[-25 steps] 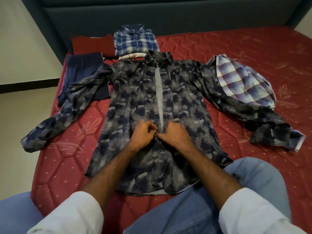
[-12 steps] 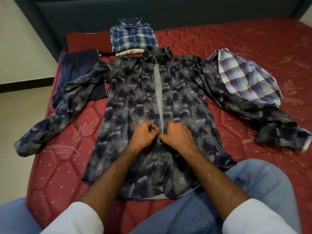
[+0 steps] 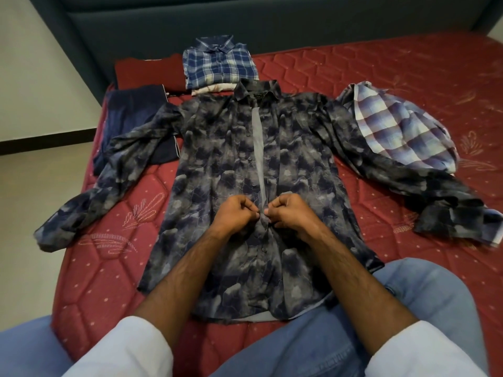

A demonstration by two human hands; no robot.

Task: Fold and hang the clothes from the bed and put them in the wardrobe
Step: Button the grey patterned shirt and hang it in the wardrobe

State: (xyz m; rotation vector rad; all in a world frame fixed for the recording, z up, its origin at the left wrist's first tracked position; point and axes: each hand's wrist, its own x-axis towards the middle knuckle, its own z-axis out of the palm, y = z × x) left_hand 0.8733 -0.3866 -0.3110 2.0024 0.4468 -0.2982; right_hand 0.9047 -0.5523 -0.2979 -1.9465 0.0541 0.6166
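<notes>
There the dark shirt (image 3: 217, 164) lay flat along the bed (image 3: 381, 77), collar farthest from him; left hand (image 3: 234, 216) and right hand (image 3: 292, 216) both pinched its front opening at mid-length, equally near.

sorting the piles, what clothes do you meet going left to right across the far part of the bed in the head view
navy trousers → folded maroon garment → folded blue plaid shirt → dark patterned shirt's collar → crumpled purple checked shirt

Teal padded headboard (image 3: 245, 20), pale wall (image 3: 32, 85), beige floor (image 3: 35, 208)
</notes>
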